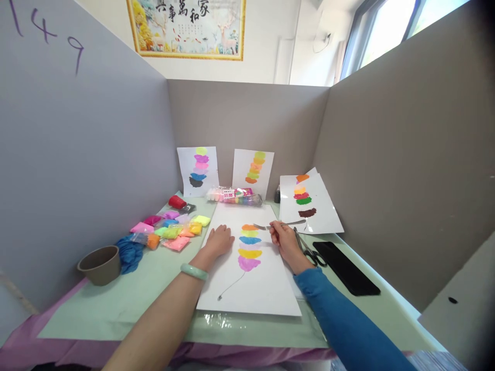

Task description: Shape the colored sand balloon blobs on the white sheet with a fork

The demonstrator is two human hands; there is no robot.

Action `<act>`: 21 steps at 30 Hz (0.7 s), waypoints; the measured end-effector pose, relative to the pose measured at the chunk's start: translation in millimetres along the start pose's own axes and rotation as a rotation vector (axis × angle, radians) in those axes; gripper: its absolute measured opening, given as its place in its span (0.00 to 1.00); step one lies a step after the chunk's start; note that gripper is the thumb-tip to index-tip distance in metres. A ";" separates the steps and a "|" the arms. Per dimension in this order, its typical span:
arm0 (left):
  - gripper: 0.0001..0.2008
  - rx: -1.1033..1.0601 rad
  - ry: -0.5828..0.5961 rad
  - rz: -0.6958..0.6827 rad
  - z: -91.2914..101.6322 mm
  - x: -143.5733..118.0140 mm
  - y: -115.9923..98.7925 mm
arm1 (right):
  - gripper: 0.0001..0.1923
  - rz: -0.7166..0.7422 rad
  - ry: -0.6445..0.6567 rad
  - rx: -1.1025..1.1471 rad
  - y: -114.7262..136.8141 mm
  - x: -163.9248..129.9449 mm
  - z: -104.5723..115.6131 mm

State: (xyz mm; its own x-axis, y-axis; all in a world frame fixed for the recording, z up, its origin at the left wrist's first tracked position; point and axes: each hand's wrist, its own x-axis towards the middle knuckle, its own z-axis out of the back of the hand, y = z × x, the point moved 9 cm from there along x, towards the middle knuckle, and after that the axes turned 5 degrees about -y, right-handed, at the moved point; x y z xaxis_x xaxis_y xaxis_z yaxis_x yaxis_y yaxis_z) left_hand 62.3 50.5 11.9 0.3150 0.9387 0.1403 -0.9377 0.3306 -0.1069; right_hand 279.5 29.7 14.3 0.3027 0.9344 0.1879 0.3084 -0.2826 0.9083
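A large white sheet of paper [255,293] lies in front of me. Stacked bands of coloured clay run down it, from an orange band [249,227] through blue and yellow to a purple piece [248,263] with a thin drawn line below. My left hand [219,240] rests on the sheet's left side, palm down, holding nothing. Pinched in my right hand [284,238] is a metal fork [263,227], its tined end over the right end of the orange band. Whether the tines touch the clay I cannot tell.
Several bright clay packets [174,231] lie left, near a brown pot [99,265] and blue cloth [130,253]. Black scissors [309,252] and a black phone [346,268] lie right. Behind stand a plastic-wrapped pack [234,196] and decorated sheets [199,172] against grey partitions [247,118].
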 end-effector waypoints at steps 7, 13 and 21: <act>0.15 0.001 0.002 -0.003 -1.3 1.7 0.9 | 0.19 -0.023 -0.052 0.044 0.2 0.6 5.3; 0.15 0.000 -0.007 -0.008 -3.0 3.0 2.6 | 0.18 -0.034 -0.068 0.036 0.8 0.5 5.8; 0.15 0.000 -0.007 -0.016 -1.3 1.6 1.0 | 0.14 0.027 -0.157 -0.175 5.4 -2.3 12.7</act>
State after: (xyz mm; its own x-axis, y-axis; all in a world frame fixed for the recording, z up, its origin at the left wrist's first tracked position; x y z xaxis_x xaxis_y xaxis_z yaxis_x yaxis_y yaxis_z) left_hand 62.0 52.5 10.7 0.3289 0.9325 0.1490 -0.9325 0.3456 -0.1046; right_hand 291.9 23.2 14.0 0.4492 0.8781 0.1647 0.1416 -0.2520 0.9573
